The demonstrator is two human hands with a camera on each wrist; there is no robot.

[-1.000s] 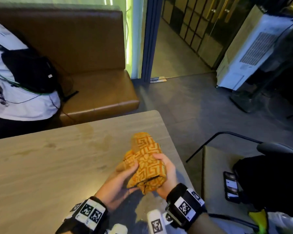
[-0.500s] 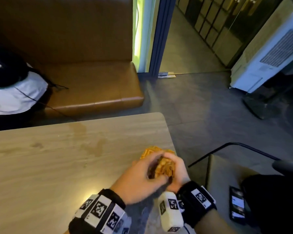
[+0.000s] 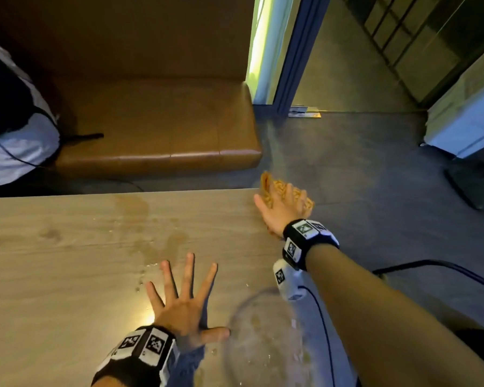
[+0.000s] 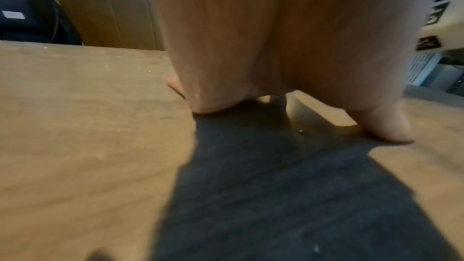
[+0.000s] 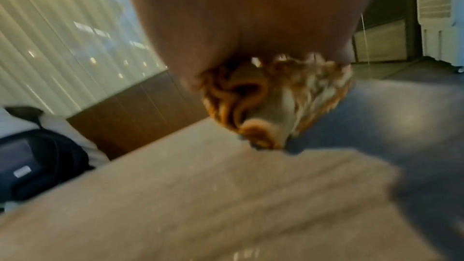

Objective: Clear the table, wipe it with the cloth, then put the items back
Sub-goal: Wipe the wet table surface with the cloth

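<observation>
Bags (image 3: 14, 127), one dark and one white, sit way over on the left end of the brown bench (image 3: 157, 129), right behind the wooden surface (image 3: 53, 275). Moving right, there's a wet smear (image 3: 157, 236) running down the middle of the wood, with little droplets scattered around it. Just below that the left hand (image 3: 183, 311) is flat on the surface, fingers straight and spread wide, not holding anything; the left wrist view shows the palm and thumb pressing down with a dark shadow under them. Right next to the thumb is a clear glass bowl (image 3: 266, 342) at the near edge, kinda blurry, looks wet inside. Further right, the right hand (image 3: 284, 210) is out at the far right corner of the surface, grasping the orange patterned cloth (image 3: 271, 188). It's bunched up under the palm, and in the right wrist view the wad hangs right at the corner edge, fingers wrapped round it. Past that it's grey floor (image 3: 361, 169) and a white appliance (image 3: 470, 115) at the far right.
</observation>
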